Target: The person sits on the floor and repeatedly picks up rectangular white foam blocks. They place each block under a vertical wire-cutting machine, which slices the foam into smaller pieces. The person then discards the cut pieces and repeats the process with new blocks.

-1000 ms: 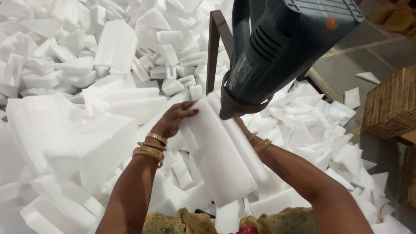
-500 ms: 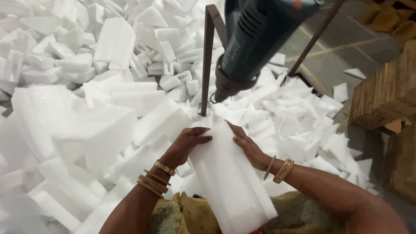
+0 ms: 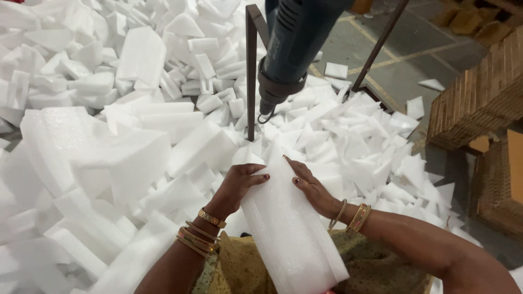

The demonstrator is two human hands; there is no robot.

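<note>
Held between both hands over the lap: a long, flat white foam slab [image 3: 289, 228], near end low against the mustard patterned clothing [image 3: 239, 267], far end pointing up and away toward the blue-grey power drill [image 3: 297, 46] fixed nose-down on a dark metal frame [image 3: 251, 71]. Left hand [image 3: 239, 185], wrist ringed with gold bangles [image 3: 199, 231], pressed on the slab's left edge near its far end, fingers curled together over the top face, thumb side hidden beneath. Right hand [image 3: 310, 188], likewise bangled, laid on the right edge at about the same height, fingers together and flat along the foam, clamping the slab from the opposite side. Long axis of the slab running from the body outward, roughly in line with the drill's tip, the far end lying below and short of that tip, apart from it and near the foot of the frame's upright post. Both hands about equally near the drill, the left slightly closer to the post. Around and beyond, a deep heap of white foam offcuts [image 3: 125, 109] covering the floor to the left and ahead, bigger blocks close at left. At the right edge, stacked brown corrugated cardboard [image 3: 479, 98] on bare grey concrete floor [image 3: 414, 60] marked with faint yellow lines.
</note>
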